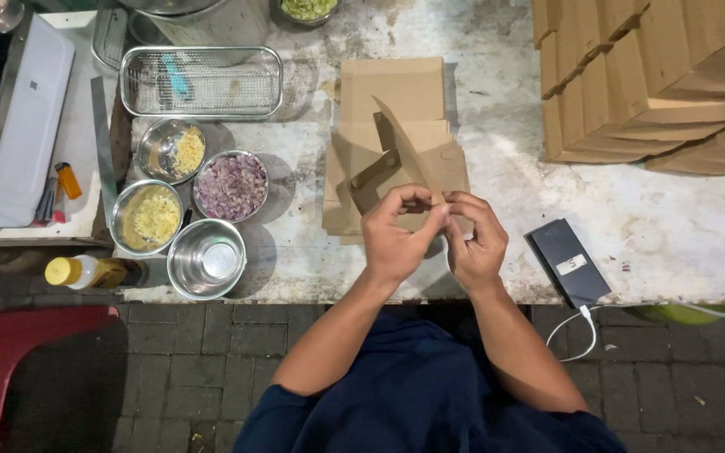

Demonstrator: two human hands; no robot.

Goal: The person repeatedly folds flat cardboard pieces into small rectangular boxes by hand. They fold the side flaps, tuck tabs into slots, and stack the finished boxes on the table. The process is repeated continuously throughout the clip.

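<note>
The person stood at the near edge of the tabletop (pixel 547 75), and both hands met just above a low pile of flat cardboard blanks (pixel 392 92) near the middle of it. The left hand (pixel 396 239) and the right hand (pixel 476 243) were closed together on one half-folded cardboard piece (pixel 417 147). The fingertips pinched its near flap from both sides, so the rest of the piece stood tilted up over the pile. I think it was held this way because a crease needs pressure from two sides at once, and the pile below gave a flat support.

At the far right corner stood a stack of folded cardboard boxes (pixel 656 75), well apart from the hands, probably so that it did not disturb the work.

Near the left edge were four round metal bowls. One held chopped purple onion (pixel 231 186), two held yellow shredded food (pixel 154 218), and one bowl (pixel 206 258) was empty at the near edge. Behind them lay a wire-mesh tray (pixel 201 81). They were grouped close together, within reach but away from the cardboard.

A dark phone (pixel 568 262) lay at the near edge, just beside the right hand, with a white cable (pixel 576 335) hanging down from it. A yellow-capped bottle (pixel 86 271) lay below the left edge.
</note>
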